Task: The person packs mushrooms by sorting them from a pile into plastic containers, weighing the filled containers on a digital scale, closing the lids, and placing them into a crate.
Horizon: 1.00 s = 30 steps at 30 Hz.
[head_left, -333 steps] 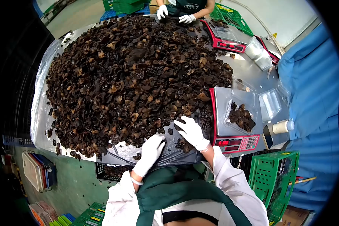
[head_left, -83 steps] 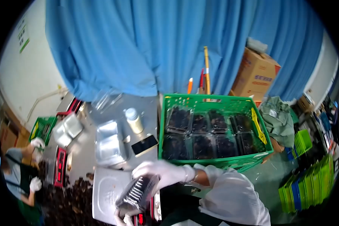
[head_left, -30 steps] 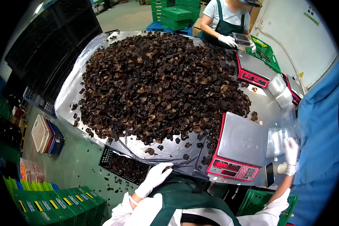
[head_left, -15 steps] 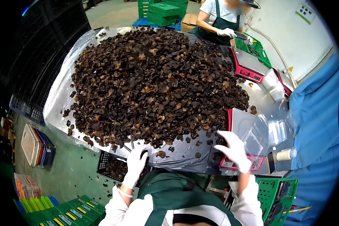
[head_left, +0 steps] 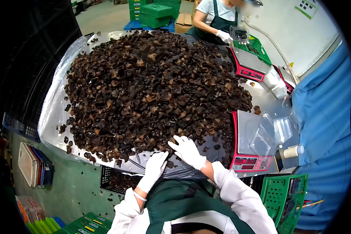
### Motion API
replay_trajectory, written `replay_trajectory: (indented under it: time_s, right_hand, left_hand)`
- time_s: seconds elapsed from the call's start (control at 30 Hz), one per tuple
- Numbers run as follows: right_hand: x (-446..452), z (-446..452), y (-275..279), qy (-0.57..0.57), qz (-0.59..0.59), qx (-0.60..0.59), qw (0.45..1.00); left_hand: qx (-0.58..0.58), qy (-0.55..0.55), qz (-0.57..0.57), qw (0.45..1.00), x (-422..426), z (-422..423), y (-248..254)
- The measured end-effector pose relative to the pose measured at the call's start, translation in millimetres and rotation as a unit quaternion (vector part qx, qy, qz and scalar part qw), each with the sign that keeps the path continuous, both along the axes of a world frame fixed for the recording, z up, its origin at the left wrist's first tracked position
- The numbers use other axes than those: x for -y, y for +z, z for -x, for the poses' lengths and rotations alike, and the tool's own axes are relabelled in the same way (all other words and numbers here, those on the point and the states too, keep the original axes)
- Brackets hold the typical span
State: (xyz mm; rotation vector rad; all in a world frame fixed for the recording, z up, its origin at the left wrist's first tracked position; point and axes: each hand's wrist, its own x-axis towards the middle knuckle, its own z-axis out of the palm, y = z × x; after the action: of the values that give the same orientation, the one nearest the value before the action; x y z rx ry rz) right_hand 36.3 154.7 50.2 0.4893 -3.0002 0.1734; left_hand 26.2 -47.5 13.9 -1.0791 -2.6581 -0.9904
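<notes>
Work surface: the pile of brown-black, curled fungus pieces [head_left: 156, 89] covers most of the metal table [head_left: 272, 102]; loose pieces lie along its near edge, between the wearer's 2 hands and the heap.

Right hand [head_left: 188, 152]: white glove, palm down at the near edge of the pile. Fingers spread, tips at the outermost pieces; grip on any piece not evident.

Left hand [head_left: 156, 167]: white glove, near the table's front edge, just left of the right hand. Fingers close together, pointing toward the heap; cannot tell whether they pinch anything.

Right of the pile: red-sided scale [head_left: 247, 136], with 1 open clear plastic container [head_left: 260, 137] resting on its platform. Beside it, more clear trays [head_left: 282, 130]; nearer the front, a pale bottle [head_left: 293, 151] on its side.

Below the table front: black crate [head_left: 115, 180] with dark pieces inside. Green crate [head_left: 272, 197] at lower right.

Far side: 1 co-worker; gloved hand [head_left: 224, 36] at a clear box [head_left: 240, 34] with dark contents, near a second red scale [head_left: 249, 64].
</notes>
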Motion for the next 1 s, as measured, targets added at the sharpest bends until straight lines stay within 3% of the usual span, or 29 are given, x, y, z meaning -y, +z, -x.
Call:
replay_trajectory:
  time_s: [0.17, 0.3, 0.37, 0.63, 0.77, 0.9, 1.0]
  right_hand:
    - [-27.4, -59.5, -11.7, -0.028, 0.067, -0.017, 0.997]
    - [-53.7, -90.4, -8.0, -0.037, 0.158, -0.008, 0.987]
    - [-59.1, -96.3, -1.7, -0.11, 0.222, -0.012, 0.969]
    - [-71.9, -31.6, 12.0, -0.153, 0.119, 0.028, 0.981]
    - [-76.5, -43.3, -17.0, -0.04, 0.124, 0.063, 0.989]
    - [-88.8, -74.9, -6.4, 0.012, 0.162, 0.044, 0.986]
    - [-96.5, -85.2, 3.1, -0.062, 0.247, 0.011, 0.967]
  left_hand:
    - [0.033, -0.065, -0.053, 0.996, 2.6, -10.1, -4.2]
    - [0.024, 0.012, -0.048, 0.998, 8.2, -13.3, -1.5]
    - [0.023, 0.05, -0.027, 0.998, 8.1, -11.2, 5.7]
    - [0.022, -0.01, -0.002, 1.0, -34.2, 2.0, 0.2]
    - [-0.016, -0.122, -0.022, 0.992, -37.8, -8.6, -7.0]
    - [0.028, -0.084, -0.023, 0.996, -21.1, -29.8, -0.6]
    - [0.076, -0.02, -0.045, 0.996, -12.8, -35.6, 1.9]
